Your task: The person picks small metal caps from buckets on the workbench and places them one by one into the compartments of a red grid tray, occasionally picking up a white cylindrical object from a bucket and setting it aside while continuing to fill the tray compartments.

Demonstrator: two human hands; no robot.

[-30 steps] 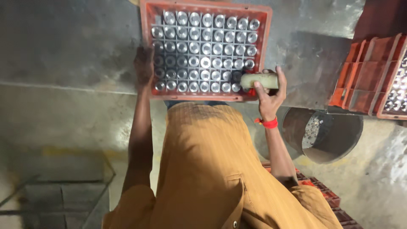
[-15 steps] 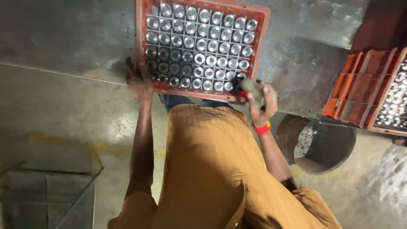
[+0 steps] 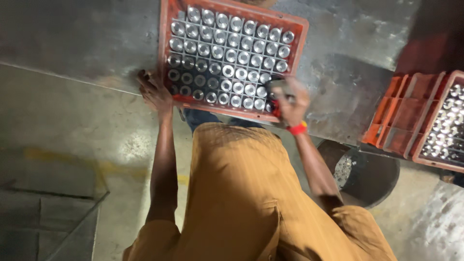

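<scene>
The red crate (image 3: 232,55) sits at 12 o'clock on the grey metal table (image 3: 96,43), its grid of cells packed with shiny steel cylinders (image 3: 227,58) standing on end. The left hand (image 3: 153,92), at about 10 o'clock from the person's chest, rests with fingers spread against the crate's near left corner, clamped on nothing that shows. The right hand (image 3: 290,99), at about 1 o'clock and marked by a red wristband (image 3: 297,129), is closed around a dark cylinder (image 3: 279,87) held over the near right corner of the crate; motion blur hides whether the piece already sits in a cell. Judging by the grid, the filling looks nearly finished: almost every cell shows a bright top, and only the cells under the right hand cannot be read. At 3 o'clock stand more orange crates (image 3: 425,121), 1 partly filled with similar pieces, and a dark round bucket (image 3: 362,174) at 4 o'clock on the floor holds a few bright bits.
</scene>
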